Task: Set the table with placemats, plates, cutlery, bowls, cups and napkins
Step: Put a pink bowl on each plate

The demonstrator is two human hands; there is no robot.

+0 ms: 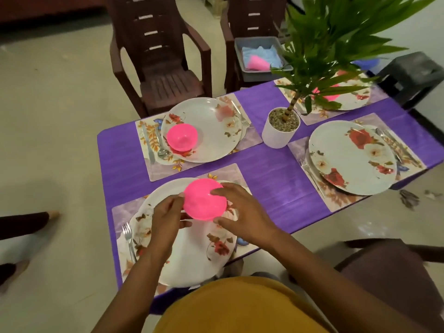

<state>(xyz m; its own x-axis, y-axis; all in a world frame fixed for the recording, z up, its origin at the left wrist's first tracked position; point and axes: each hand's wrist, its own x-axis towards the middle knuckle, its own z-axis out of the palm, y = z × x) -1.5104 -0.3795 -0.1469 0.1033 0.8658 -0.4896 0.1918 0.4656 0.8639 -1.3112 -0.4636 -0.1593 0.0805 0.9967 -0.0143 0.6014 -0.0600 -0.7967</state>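
**Pink bowl held in both hands over the near plate**

Both hands hold a small round pink plastic bowl [205, 199] above the near white floral-print dinner plate [187, 251]. The bowl looks tipped or upside down, with the domed side toward the camera; can't tell for sure. Left hand [165, 224] pinches the bowl's left edge, thumb and fingertips curled onto the rim. Right hand [242, 215] cups the right side, index finger over the top, thumb under the lower edge. Whether the bowl touches the plate: can't tell, probably just clear of it.

Handling, as a judgement: thin moulded plastic, so light, stiff, not fragile, and a drop likely does no harm. The glossy surface could be slippery against dry fingers; the dome gives little purchase, so the rim is the place to hold, opposite edges as now. One hand would probably do. A light bowl may skate on the smooth glazed plate, so set it down flat rather than let it fall.

Near plate sits on a pale floral rectangular placemat [125, 212] on the purple tablecloth [264, 169], with a metal fork [128, 239] to its left. Far-left setting already has a matching pink bowl [181, 137] on its plate. Right-hand floral plate [352, 157] has no bowl. A grey plastic tub [262, 56] on a brown chair holds blue cloths and something pink, likely the remaining napkins and cups.
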